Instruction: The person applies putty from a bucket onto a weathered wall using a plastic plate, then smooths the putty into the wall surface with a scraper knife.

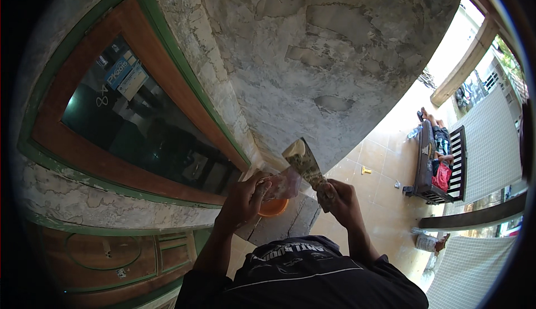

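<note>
My left hand is closed around a flat, pinkish, see-through spreader smeared with pale residue. My right hand grips the handle of a putty knife, its blade pointing up and to the left. A pale lump sits near the blade's tip. The two tools meet or overlap in front of my chest; whether they touch, I cannot tell. Below them, partly hidden by my left hand and the spreader, is an orange bucket on a grey, worn board or platform. Ahead rises a patchy grey plastered wall.
A green-framed wooden window fills the left side. On the right, a person lies on a dark wooden bench. A small yellow object is on the tiled floor. Wooden posts and pale hanging sheets stand farther right.
</note>
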The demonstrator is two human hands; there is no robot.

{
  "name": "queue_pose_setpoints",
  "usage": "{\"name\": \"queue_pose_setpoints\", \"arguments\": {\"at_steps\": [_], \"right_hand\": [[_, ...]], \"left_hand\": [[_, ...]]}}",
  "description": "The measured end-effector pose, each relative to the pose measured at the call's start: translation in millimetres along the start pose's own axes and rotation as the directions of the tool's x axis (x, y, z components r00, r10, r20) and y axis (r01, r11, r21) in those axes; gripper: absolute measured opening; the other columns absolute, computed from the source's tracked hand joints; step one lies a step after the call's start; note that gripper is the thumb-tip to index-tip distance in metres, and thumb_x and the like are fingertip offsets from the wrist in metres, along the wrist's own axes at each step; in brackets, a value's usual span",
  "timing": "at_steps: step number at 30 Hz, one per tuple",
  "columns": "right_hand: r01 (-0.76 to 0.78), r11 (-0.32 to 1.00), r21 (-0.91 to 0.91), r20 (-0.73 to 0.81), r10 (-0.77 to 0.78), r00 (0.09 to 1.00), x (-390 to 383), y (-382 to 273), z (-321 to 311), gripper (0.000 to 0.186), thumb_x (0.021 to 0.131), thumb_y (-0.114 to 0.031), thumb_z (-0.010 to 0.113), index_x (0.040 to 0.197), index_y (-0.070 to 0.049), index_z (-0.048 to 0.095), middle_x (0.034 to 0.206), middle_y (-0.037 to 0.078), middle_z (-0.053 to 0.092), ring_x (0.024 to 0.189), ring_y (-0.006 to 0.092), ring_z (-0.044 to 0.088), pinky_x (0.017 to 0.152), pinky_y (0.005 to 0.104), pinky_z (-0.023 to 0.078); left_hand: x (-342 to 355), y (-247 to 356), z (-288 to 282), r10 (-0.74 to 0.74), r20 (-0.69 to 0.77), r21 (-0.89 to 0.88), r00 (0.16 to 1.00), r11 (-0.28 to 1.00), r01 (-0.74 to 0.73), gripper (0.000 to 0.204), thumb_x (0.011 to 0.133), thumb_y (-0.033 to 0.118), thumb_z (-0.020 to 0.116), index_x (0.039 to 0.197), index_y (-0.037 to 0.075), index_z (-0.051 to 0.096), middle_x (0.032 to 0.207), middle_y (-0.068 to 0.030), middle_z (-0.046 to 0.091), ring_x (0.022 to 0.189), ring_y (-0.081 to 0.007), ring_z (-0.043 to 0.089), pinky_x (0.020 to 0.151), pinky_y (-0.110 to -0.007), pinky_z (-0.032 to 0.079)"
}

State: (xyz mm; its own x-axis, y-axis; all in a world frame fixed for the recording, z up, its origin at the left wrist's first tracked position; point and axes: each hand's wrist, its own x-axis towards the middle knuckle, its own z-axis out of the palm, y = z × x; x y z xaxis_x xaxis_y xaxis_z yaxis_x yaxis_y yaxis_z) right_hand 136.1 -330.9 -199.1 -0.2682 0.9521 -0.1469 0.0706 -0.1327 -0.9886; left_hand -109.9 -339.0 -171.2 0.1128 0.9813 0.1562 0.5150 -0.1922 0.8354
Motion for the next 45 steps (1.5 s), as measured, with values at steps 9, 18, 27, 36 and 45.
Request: {"name": "queue_pose_setpoints", "arguments": {"at_steps": [9,18,27,36,45], "right_hand": [[0.197,0.958,-0.210,-0.135,-0.228,0.964,23.5,25.1,16.2,0.015,0.086,-0.006,0.060,0.098,0.003,0.062,0.085,0.009,0.059,0.069,0.0132,0.054,0.062,0.0267,0.046],[0.536,0.567,-0.626,-0.082,-0.731,0.678,40.4,68.4,7.0,0.042,0.065,0.005,0.075,0.105,-0.005,0.067,0.093,0.013,0.061,0.087,0.0252,0.059,0.074,0.0317,0.049],[0.051,0.979,0.196,0.086,-0.068,0.994,18.4,35.0,-17.1,0.024,0.092,-0.019,0.055,0.090,0.003,0.064,0.067,0.005,0.056,0.060,0.0097,0.052,0.055,0.0232,0.040],[-0.056,0.998,-0.011,0.248,0.057,0.967,29.5,18.2,-25.7,0.033,0.094,-0.027,0.054,0.083,0.004,0.062,0.066,0.002,0.057,0.056,0.0073,0.049,0.051,0.0239,0.039],[-0.135,0.983,0.121,0.406,0.075,0.911,35.1,14.8,-29.9,0.034,0.094,-0.028,0.054,0.084,0.003,0.063,0.065,0.001,0.055,0.053,0.0064,0.045,0.048,0.0230,0.036]], "left_hand": [[-8.0,-19.2,11.7,-0.429,0.023,-0.833,0.903,0.491,0.255,0.017,0.092,0.011,0.049,0.103,-0.001,0.055,0.094,-0.0076,0.063,0.080,-0.0138,0.063,0.070,-0.027,0.052],[-5.6,-28.4,-20.0,-0.336,0.173,-0.936,0.926,0.236,0.261,0.012,0.091,0.012,0.052,0.100,0.004,0.055,0.083,-0.0055,0.063,0.064,-0.0098,0.062,0.051,-0.022,0.052],[3.5,-17.8,-4.8,-0.407,-0.363,-0.712,0.838,0.701,0.033,0.022,0.087,0.002,0.055,0.108,-0.001,0.053,0.087,-0.0069,0.062,0.066,-0.0115,0.061,0.052,-0.024,0.052],[-7.2,13.5,17.4,-0.145,-0.303,-0.195,0.942,0.977,0.088,0.018,0.084,0.004,0.060,0.100,-0.002,0.065,0.092,-0.0125,0.068,0.078,-0.0138,0.065,0.069,-0.027,0.051],[-12.2,-13.0,1.0,0.294,-0.147,0.387,0.945,0.896,-0.218,0.032,0.074,-0.001,0.064,0.104,0.008,0.068,0.106,-0.0122,0.066,0.096,-0.0271,0.065,0.074,-0.034,0.054]]}}
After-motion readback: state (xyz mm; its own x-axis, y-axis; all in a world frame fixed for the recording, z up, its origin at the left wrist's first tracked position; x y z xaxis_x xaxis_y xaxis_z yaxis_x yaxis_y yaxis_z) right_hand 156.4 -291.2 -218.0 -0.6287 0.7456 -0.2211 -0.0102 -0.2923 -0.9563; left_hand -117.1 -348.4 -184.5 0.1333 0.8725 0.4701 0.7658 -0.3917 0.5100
